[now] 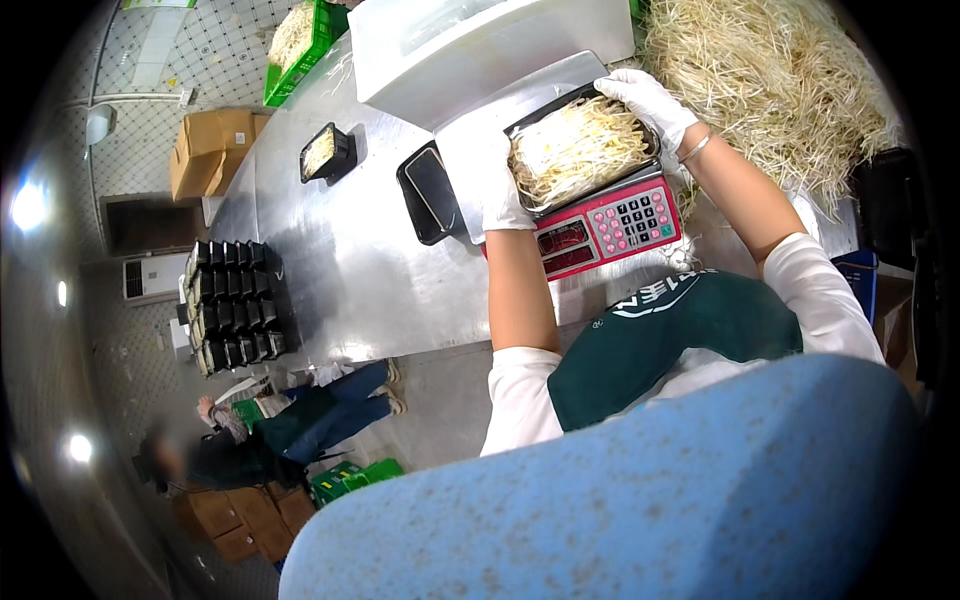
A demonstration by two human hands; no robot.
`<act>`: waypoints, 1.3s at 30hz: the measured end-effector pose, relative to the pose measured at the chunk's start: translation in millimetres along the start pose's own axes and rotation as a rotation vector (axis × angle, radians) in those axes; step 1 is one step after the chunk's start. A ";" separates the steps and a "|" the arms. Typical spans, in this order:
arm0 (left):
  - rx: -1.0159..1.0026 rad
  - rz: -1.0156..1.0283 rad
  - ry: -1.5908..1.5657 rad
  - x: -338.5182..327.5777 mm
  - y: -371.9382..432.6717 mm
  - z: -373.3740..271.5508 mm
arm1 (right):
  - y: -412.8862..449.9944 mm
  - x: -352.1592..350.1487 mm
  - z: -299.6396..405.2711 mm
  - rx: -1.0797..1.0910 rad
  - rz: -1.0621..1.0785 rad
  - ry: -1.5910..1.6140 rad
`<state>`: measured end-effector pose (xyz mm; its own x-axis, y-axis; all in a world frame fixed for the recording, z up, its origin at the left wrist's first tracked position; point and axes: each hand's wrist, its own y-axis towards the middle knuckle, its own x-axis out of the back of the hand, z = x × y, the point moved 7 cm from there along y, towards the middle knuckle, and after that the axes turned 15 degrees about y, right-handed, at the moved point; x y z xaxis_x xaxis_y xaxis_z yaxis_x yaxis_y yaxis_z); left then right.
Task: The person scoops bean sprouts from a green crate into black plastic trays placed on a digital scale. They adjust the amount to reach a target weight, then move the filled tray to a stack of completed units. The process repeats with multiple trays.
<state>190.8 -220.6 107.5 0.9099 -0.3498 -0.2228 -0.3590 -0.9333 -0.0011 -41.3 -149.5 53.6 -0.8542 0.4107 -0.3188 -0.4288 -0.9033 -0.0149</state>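
A black plastic tray [523,199] full of bean sprouts [581,150] sits over the platform of a pink-red digital scale [604,229]; whether it rests on the platform or just above is hard to tell. My left hand [504,187], in a white glove, holds the tray's left side, its fingers washed out by glare. At the far right corner, my gloved right hand [649,101] grips the rim with the thumb over the edge. The scale's keypad and dark displays face me.
A loose heap of bean sprouts [765,90] lies at the right, and a white foam box [495,52] stands behind the scale. Leftward are a black rounded rectangular item [429,193], a small filled tray [321,154] and stacked black trays [232,307]. A person [277,442] stands beyond the steel table [360,277].
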 end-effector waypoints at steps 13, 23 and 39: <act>-0.004 0.027 0.453 21.2 6.4 3.7 | -54.0 -73.7 66.4 0.597 -0.038 -1.488; 0.102 -0.342 0.080 126.5 -106.2 -5.6 | -85.8 -136.9 38.5 0.473 0.355 -0.674; 0.143 -0.834 0.392 415.7 -109.4 23.7 | -120.7 83.8 101.2 0.641 -0.269 -1.458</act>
<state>603.4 -262.0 -8.2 0.8808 0.4025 0.2492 0.4438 -0.8853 -0.1386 -90.9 6.5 124.5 -0.1152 0.6408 0.7590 -0.3311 -0.7451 0.5789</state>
